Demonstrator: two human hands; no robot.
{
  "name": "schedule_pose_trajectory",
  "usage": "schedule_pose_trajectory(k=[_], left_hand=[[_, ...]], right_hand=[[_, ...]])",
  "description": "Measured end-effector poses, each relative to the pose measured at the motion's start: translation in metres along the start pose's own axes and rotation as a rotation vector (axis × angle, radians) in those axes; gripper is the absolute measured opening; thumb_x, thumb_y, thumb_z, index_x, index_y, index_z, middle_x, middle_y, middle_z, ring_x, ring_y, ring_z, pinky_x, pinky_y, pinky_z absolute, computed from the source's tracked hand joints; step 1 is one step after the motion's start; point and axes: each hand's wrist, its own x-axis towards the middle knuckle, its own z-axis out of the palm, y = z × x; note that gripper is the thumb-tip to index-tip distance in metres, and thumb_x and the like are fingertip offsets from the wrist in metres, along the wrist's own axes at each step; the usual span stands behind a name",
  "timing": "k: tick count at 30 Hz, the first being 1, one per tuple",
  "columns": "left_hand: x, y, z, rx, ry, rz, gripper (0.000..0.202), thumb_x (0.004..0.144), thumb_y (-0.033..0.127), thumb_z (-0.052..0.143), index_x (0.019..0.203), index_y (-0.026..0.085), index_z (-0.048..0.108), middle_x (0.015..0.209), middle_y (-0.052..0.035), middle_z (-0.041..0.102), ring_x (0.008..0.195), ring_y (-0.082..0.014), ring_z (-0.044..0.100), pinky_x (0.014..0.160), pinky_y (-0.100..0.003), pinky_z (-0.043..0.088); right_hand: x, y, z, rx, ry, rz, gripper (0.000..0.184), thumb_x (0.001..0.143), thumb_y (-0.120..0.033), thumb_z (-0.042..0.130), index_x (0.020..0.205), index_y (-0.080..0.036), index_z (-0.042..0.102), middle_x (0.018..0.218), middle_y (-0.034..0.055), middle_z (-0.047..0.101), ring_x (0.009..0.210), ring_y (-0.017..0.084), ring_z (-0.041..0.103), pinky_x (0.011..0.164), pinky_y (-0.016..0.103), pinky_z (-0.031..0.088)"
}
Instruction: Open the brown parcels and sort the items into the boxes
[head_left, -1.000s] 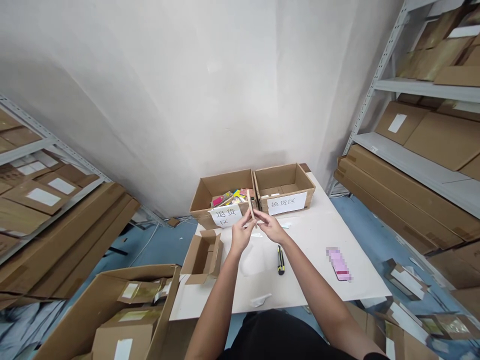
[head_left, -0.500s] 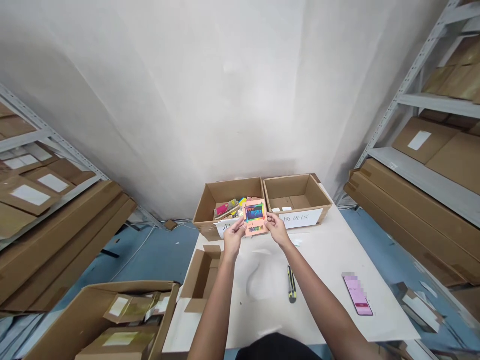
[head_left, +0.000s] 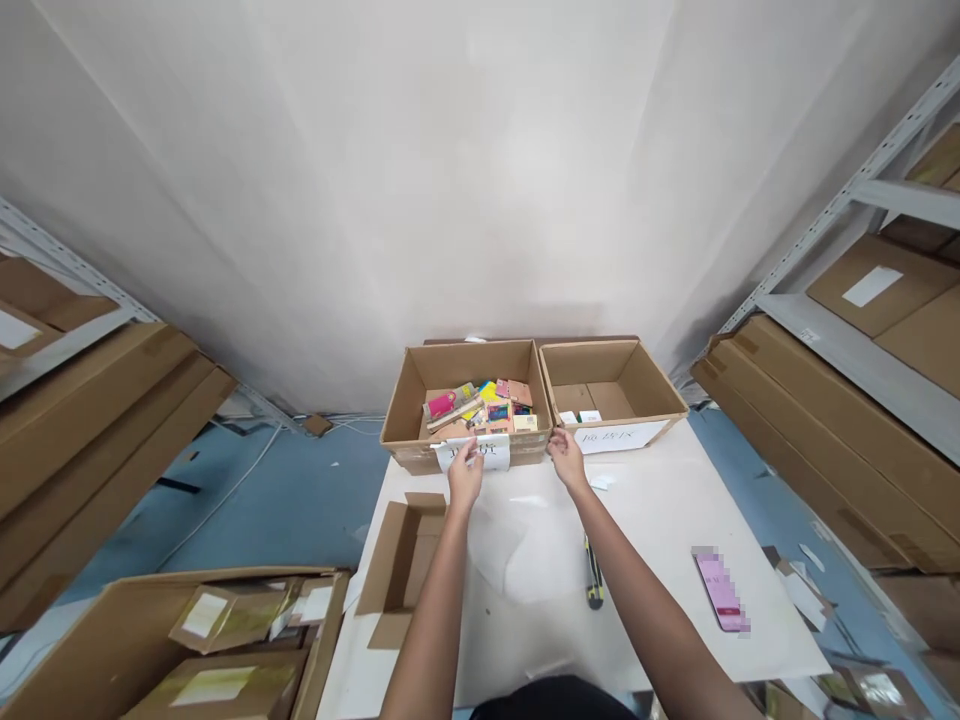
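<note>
My left hand and my right hand hover at the front wall of a labelled cardboard box at the table's far edge. Both hands hold nothing, and their fingers are loosely apart. The left hand's fingertips are at the white paper label on the box front. Inside the box lie several colourful small packs, among them a pink card with a shiny picture. A second labelled box stands right beside it and holds a few small white items.
On the white table lie a clear plastic bag, a yellow-black utility knife and a pink phone. A small open carton sits at the table's left edge. A large carton stands lower left. Shelves of cartons flank both sides.
The pink card, held up edge-on and then face-on in both hands, now lies in the left box. Both hands have let go and dropped to the box's front edge.
</note>
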Motion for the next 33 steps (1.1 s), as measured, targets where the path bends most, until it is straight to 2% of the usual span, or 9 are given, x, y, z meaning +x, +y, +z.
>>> schedule_pose_trajectory(k=[3,6,9,12,16,21,27,30,33], left_hand=[[-0.047,-0.079,0.005,0.263,-0.178,-0.159,0.046,0.089,0.026,0.064,0.135,0.018,0.065,0.135,-0.0154,0.07,0.116,-0.0264,0.07,0.106,-0.042,0.051],[-0.099,-0.137,0.01,0.569,-0.429,-0.331,0.044,0.086,0.021,0.065,0.129,0.02,0.067,0.151,-0.0157,0.058,0.136,-0.0283,0.058,0.115,-0.041,0.044],[-0.147,-0.17,0.012,0.663,-0.571,-0.441,0.052,0.076,0.018,0.072,0.128,0.017,0.068,0.165,-0.0206,0.039,0.152,-0.0376,0.04,0.119,-0.047,0.039],[-0.182,-0.186,0.016,0.713,-0.669,-0.497,0.069,0.072,0.021,0.074,0.139,0.017,0.061,0.173,-0.0207,0.022,0.159,-0.0437,0.016,0.119,-0.055,0.035],[-0.204,-0.192,0.031,0.716,-0.705,-0.513,0.082,0.073,0.026,0.072,0.151,0.015,0.048,0.174,-0.0218,0.013,0.161,-0.0446,0.006,0.121,-0.06,0.028],[-0.223,-0.186,0.058,0.579,-0.641,-0.495,0.081,0.073,0.024,0.07,0.15,0.011,0.049,0.167,-0.0237,0.035,0.158,-0.0377,0.026,0.127,-0.05,0.023],[-0.271,-0.155,0.087,0.3,-0.526,-0.434,0.063,0.085,0.026,0.062,0.147,0.02,0.058,0.162,-0.0103,0.049,0.154,-0.0246,0.038,0.128,-0.042,0.029],[-0.292,-0.13,0.089,0.104,-0.49,-0.349,0.054,0.083,0.028,0.066,0.137,0.021,0.067,0.155,-0.0099,0.057,0.148,-0.0249,0.047,0.124,-0.043,0.035],[-0.301,-0.104,0.07,0.02,-0.542,-0.225,0.042,0.078,0.033,0.075,0.12,0.022,0.077,0.136,-0.01,0.071,0.133,-0.0278,0.061,0.119,-0.046,0.041]], right_hand=[[-0.051,0.063,-0.003,-0.255,0.004,0.208,0.054,0.075,-0.036,0.057,0.125,-0.02,0.068,0.11,0.0084,0.072,0.084,0.025,0.07,0.09,0.043,0.057],[-0.104,0.113,-0.008,-0.536,-0.209,0.34,0.045,0.077,-0.026,0.053,0.117,-0.022,0.074,0.122,0.0109,0.07,0.102,0.027,0.071,0.102,0.042,0.052],[-0.158,0.148,-0.016,-0.749,-0.468,0.415,0.048,0.079,-0.02,0.055,0.123,-0.021,0.075,0.147,0.0137,0.06,0.133,0.032,0.059,0.113,0.044,0.044],[-0.205,0.17,-0.023,-0.836,-0.613,0.437,0.068,0.076,-0.015,0.058,0.144,-0.021,0.063,0.169,0.0142,0.035,0.157,0.038,0.027,0.116,0.051,0.04],[-0.234,0.177,-0.028,-0.781,-0.643,0.405,0.084,0.077,-0.014,0.056,0.159,-0.013,0.043,0.175,0.0157,0.009,0.162,0.036,0.004,0.119,0.054,0.037],[-0.223,0.174,-0.035,-0.324,-0.425,0.483,0.069,0.079,-0.023,0.061,0.148,-0.011,0.059,0.163,0.0187,0.044,0.156,0.033,0.031,0.128,0.05,0.024],[-0.237,0.158,-0.039,-0.031,-0.383,0.521,0.057,0.089,-0.051,0.055,0.132,-0.016,0.07,0.141,0.014,0.067,0.136,0.027,0.057,0.114,0.043,0.045],[-0.25,0.136,-0.04,0.241,-0.319,0.502,0.054,0.082,-0.06,0.063,0.11,-0.016,0.077,0.117,0.0117,0.077,0.115,0.026,0.067,0.104,0.041,0.049],[-0.252,0.113,-0.044,0.277,-0.269,0.494,0.045,0.065,-0.052,0.078,0.094,-0.018,0.076,0.096,0.0063,0.078,0.096,0.024,0.069,0.092,0.037,0.052]])
